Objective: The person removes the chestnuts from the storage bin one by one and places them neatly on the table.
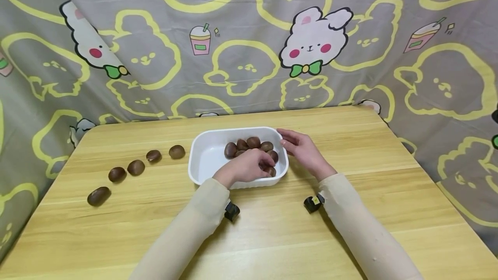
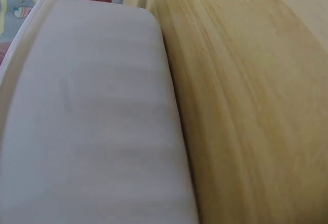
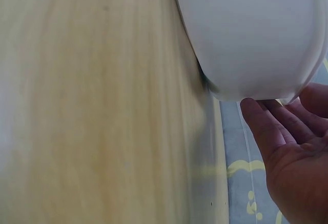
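Observation:
A white plastic tray [image 1: 206, 159] sits on the table with several brown chestnuts [image 1: 253, 142] gathered in its right part. Over the tray's front edge reaches my left hand [image 1: 247, 165], its bent fingers down among the chestnuts. The hand covers some of them, and whether it grips one is hidden. At the tray's right end my right hand [image 1: 305, 150] holds the rim, thumb at the edge and fingers along the outside wall. In the right wrist view, that hand [image 3: 292, 147] touches the end of the tray [image 3: 251, 39]. The left wrist view mostly shows the tray's side [image 2: 97, 106].
Left of the tray, several loose chestnuts [image 1: 136, 167] form a slanting row on the wooden table [image 1: 272, 237]. Behind the table hangs a grey curtain [image 1: 241, 25] with cartoon prints. A small black device [image 1: 232, 211] is strapped at each wrist.

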`<state>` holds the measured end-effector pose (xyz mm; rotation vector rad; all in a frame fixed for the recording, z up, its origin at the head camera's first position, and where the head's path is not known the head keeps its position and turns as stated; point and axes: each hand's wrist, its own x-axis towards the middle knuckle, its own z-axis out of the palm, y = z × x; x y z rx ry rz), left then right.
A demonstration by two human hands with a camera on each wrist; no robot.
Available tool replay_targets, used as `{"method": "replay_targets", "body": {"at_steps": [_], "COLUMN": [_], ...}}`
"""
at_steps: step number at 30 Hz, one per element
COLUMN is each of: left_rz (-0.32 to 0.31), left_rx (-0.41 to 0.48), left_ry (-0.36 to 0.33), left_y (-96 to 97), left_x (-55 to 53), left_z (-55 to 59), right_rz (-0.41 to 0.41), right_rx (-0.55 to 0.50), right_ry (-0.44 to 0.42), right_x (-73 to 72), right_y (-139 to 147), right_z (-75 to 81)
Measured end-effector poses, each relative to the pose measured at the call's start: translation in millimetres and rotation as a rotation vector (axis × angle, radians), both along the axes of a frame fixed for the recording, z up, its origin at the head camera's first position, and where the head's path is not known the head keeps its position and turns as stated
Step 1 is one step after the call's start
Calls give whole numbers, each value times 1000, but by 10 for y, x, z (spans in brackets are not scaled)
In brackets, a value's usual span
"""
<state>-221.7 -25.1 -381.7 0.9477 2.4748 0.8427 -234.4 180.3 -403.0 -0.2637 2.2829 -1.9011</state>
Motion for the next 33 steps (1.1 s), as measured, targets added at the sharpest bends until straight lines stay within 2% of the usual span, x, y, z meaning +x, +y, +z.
{"method": "replay_targets", "body": {"at_steps": [6,16,24,28,33], "left_rz": [-1,3,-3,-13,20], "left_rx": [13,49,25,40,98], "left_ry": [-30,-45,30,61,32], "left_y": [8,13,-7,-54,-161], "left_x": [-15,-31,-18,-12,-38], "left_z": [-32,-20,-1,32,89], "right_rz": [-2,-8,5,1,0], "right_rx": [7,10,-1,11,21], "right_ry": [-4,3,-1,-2,-8], "right_x": [7,-8,5,9,5], "right_y": [10,39,17,9,6], "right_z": [1,-10,-1,5,1]}}
